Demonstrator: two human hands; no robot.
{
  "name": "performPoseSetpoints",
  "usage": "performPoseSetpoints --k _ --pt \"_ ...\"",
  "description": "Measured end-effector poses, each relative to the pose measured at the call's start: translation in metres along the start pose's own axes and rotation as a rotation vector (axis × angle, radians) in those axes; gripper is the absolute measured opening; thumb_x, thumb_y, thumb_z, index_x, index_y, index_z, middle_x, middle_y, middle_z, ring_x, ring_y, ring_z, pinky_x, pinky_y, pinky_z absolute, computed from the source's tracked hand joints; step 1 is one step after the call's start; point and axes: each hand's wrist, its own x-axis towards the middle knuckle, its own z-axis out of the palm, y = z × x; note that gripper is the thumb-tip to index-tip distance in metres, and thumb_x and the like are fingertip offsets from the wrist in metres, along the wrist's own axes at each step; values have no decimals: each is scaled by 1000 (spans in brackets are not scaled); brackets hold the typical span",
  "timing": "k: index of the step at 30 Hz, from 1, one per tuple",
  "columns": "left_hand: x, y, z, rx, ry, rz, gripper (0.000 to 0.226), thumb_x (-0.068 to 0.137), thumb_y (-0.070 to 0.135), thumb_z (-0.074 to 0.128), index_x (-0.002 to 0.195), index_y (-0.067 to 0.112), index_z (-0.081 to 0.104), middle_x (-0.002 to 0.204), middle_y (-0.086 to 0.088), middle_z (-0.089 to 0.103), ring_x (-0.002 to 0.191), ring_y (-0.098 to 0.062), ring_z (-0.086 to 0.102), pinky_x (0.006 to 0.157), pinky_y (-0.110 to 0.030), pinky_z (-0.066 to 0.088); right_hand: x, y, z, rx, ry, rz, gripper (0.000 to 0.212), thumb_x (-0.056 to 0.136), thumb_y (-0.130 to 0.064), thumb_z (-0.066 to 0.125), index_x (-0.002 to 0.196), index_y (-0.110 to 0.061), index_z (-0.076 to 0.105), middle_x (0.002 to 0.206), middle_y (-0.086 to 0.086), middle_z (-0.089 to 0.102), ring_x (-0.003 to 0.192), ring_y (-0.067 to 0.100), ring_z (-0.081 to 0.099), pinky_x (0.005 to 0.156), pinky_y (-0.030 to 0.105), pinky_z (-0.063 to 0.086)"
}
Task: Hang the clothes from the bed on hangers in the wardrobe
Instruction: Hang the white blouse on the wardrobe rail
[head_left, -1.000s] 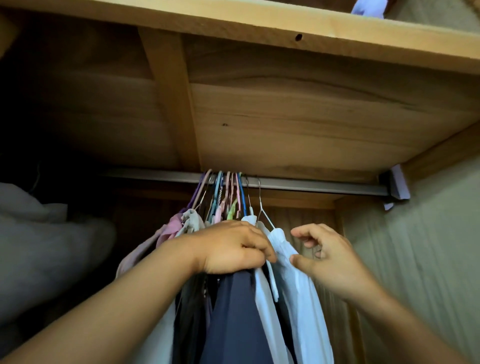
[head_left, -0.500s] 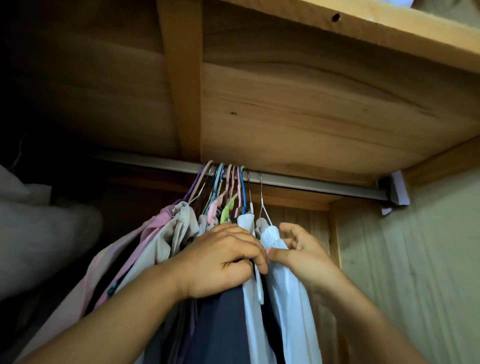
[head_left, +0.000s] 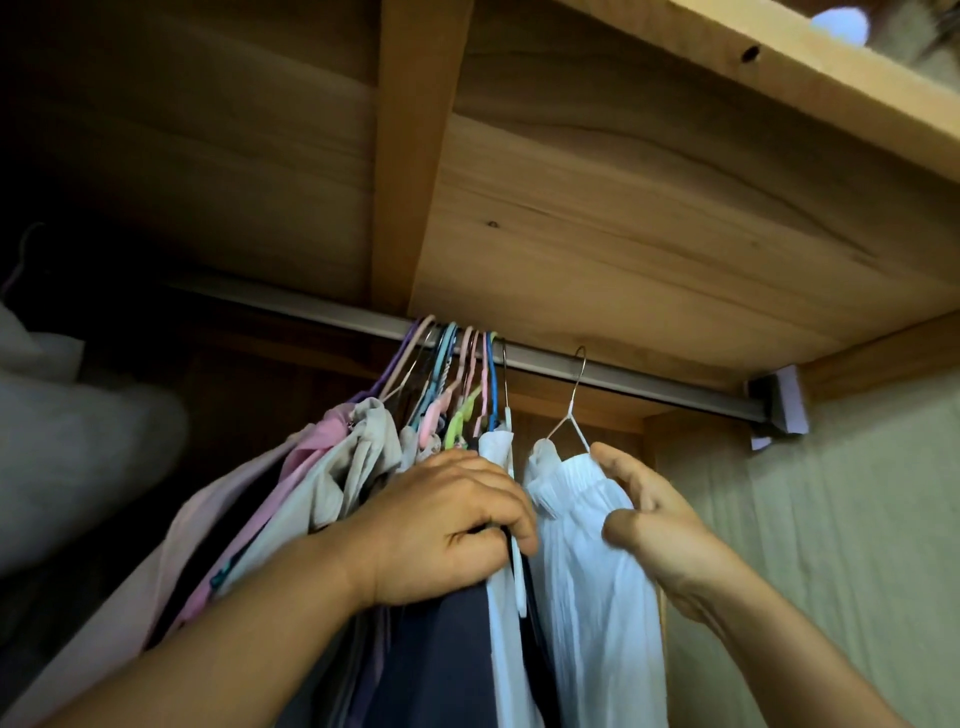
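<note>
Left hand curled around bunched garments, holding pack toward left end of rail to keep gap. Right hand with fingers loosely bent, thumb and fingertips touching white garment on wire hanger, hooked alone near right end of rail. Probably spacing step.

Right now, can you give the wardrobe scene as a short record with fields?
rail: metal rail under a wooden shelf
bunch: many hangers crowded together with clothes
white garment: on a wire hanger, apart from the bunch
left hand: grips the bunch
right hand: touches the white garment
</note>
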Motion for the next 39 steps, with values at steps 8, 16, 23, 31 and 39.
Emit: performPoseSetpoints --k 8,16,23,31,39 --pt "5 9 -2 -14 12 -5 54 67 42 25 94 29 71 105 18 64 108 5 49 103 -20 25 -9 -17 -38 0 36 74 79 54 2 47 131 -12 49 120 5 62 109 23 59 85 33 49" --pt "18 33 -8 35 39 -46 55 69 52 26 94 32 71 104 22 64 106 6 49 103 -23 28 -57 -45 -68 -167 2 -1 75 78 19 44 142 -21 37 142 -13 39 132 8 34 93 16 42" --pt "33 91 26 325 365 -16 39 79 46 44 98 26 72 104 9 68 98 -11 63 104 -30 29 -142 -79 -115 -144 -12 -40 74 80 23 44 136 -26 38 119 -26 48 85 -27 52 65 2 43" --pt "78 200 64 -171 420 -132 69 90 56 32 148 19 25 155 6 20 138 -4 20 102 -19 26 -278 -121 -173 -141 -39 -2 66 73 9 70 121 -33 53 117 -32 58 108 -16 52 78 1 40" --pt "97 274 93 -291 413 -159 60 85 55 15 88 11 56 89 -12 60 92 -34 56 79 -40 37 -411 -161 -212 -128 -52 163 73 72 3 70 132 -35 51 124 -15 61 119 2 53 90 12 43"
